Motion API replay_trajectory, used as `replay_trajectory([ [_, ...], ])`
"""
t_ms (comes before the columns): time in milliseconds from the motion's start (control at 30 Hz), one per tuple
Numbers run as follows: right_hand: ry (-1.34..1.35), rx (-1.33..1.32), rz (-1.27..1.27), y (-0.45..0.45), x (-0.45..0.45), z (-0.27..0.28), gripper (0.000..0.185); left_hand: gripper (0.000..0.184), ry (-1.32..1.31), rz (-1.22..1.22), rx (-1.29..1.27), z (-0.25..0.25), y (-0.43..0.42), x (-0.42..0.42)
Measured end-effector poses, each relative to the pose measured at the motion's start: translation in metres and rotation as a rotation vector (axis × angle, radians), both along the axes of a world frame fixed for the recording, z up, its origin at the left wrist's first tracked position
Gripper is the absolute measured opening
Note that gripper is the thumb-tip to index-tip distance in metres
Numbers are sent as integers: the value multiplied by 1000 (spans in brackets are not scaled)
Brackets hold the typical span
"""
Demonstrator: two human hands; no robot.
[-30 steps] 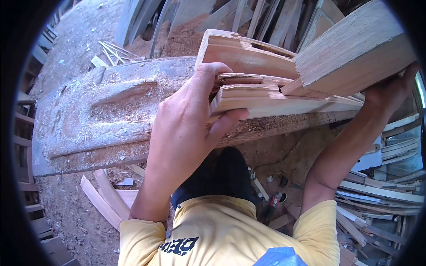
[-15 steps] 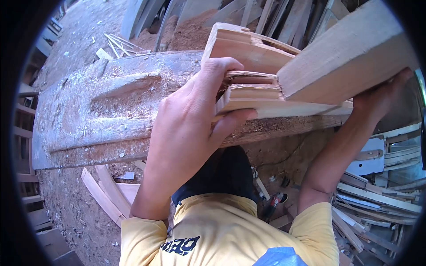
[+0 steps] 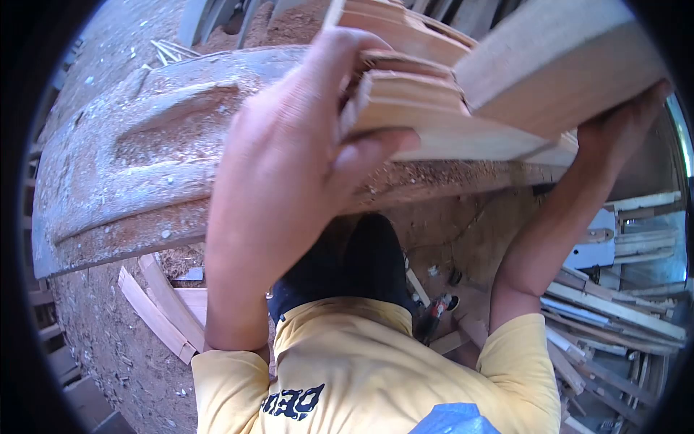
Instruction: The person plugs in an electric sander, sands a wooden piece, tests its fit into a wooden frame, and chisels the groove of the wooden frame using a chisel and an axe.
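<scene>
My left hand (image 3: 289, 159) grips the near end of a grooved wooden piece (image 3: 448, 119), its thumb along the near face and its fingers over the top. A second grooved board (image 3: 405, 29) stands just behind, and my left fingertips are hidden between the two. My right hand (image 3: 625, 119) holds a thick wooden block (image 3: 557, 72) from below at the right. The block's squared end meets the grooved piece. A long workbench plank (image 3: 173, 184), covered in sawdust, lies under the pieces.
Curved wood strips (image 3: 163, 311) lie on the ground at the lower left. A red power tool (image 3: 437, 311) is on the floor near my legs. Stacked wood strips (image 3: 614, 311) fill the right side. Sawdust and planks are at the top.
The held wood and both hands have shifted up in the view, and my left hand looks larger. The block has come further left over the grooved piece than a second ago.
</scene>
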State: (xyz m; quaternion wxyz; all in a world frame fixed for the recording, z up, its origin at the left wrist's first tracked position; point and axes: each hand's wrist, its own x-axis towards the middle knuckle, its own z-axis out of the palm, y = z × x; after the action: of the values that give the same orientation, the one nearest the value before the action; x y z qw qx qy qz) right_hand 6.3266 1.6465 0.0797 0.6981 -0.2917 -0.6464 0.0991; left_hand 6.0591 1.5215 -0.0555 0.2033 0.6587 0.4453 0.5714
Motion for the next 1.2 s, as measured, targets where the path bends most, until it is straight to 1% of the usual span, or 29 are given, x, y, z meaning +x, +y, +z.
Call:
replay_trajectory([
  [33,9,38,23,-1,3,-1,72,56,-6,-9,-26,5,-2,2],
  [67,14,35,0,-11,4,-6,72,55,-7,27,-95,21,-12,8],
  [100,-59,85,246,-21,-3,-12,72,54,-5,64,-93,13,-10,8],
  [133,-92,119,362,-28,-13,-15,72,53,-3,102,-91,6,-9,8],
  [167,-125,145,482,-36,-23,-18,72,53,7,90,-86,0,-6,6],
  [200,-40,127,253,-40,-37,-16,72,53,-6,51,-46,-1,-6,4],
  [233,13,128,136,-43,-44,-13,72,53,-16,15,-4,-2,-5,2],
  [267,67,122,20,-47,-50,-11,72,54,-14,-4,-16,-2,-6,2],
  [367,169,92,12,-45,-42,-6,76,58,-9,15,-16,0,-8,5],
  [400,135,57,175,-40,-36,-7,77,58,16,17,-4,-2,-6,4],
  [467,125,31,256,-44,-27,-6,77,66,161,135,306,1,-1,5],
  [500,121,17,296,-49,-25,-5,78,66,183,136,316,8,-3,9],
  [567,-12,-118,319,-38,1,2,79,71,241,169,352,28,-9,26],
  [600,-113,-114,459,-37,11,2,81,77,362,225,322,44,-11,36],
  [633,-215,-118,601,-36,21,2,83,77,377,232,319,61,-22,50],
  [667,-114,-98,516,-24,17,0,83,82,435,289,179,85,-38,72],
  [700,-15,-72,434,-24,4,3,84,85,469,328,118,90,-37,74],
  [733,-1,-59,448,-31,-3,0,84,88,505,366,55,95,-36,76],
  [767,54,15,411,-60,-20,-3,84,90,394,176,15,84,-14,58],
  [800,93,54,394,-62,-17,-4,84,93,282,-16,-29,86,-7,55],
  [833,130,92,376,-65,-15,-4,84,93,300,-8,-26,86,-8,55],
  [900,-33,-75,520,-26,16,2,82,99,267,36,-135,95,-16,63],
  [933,-24,-74,525,-21,17,1,82,101,257,52,-172,95,-17,64],
  [967,-2,-59,592,-18,16,0,81,94,271,50,-179,87,-8,57],
  [1000,16,-39,662,-19,13,2,80,90,277,56,-178,79,0,53],
  [1033,17,-32,674,-22,12,3,80,87,284,63,-177,70,8,49],
  [1100,140,-115,778,-42,6,5,74,87,249,-28,-83,59,14,45],
  [1133,144,-106,787,-51,1,8,74,87,256,-18,-77,59,12,46],
  [1200,212,-73,666,-62,-4,28,68,93,511,236,-64,65,5,53],
])
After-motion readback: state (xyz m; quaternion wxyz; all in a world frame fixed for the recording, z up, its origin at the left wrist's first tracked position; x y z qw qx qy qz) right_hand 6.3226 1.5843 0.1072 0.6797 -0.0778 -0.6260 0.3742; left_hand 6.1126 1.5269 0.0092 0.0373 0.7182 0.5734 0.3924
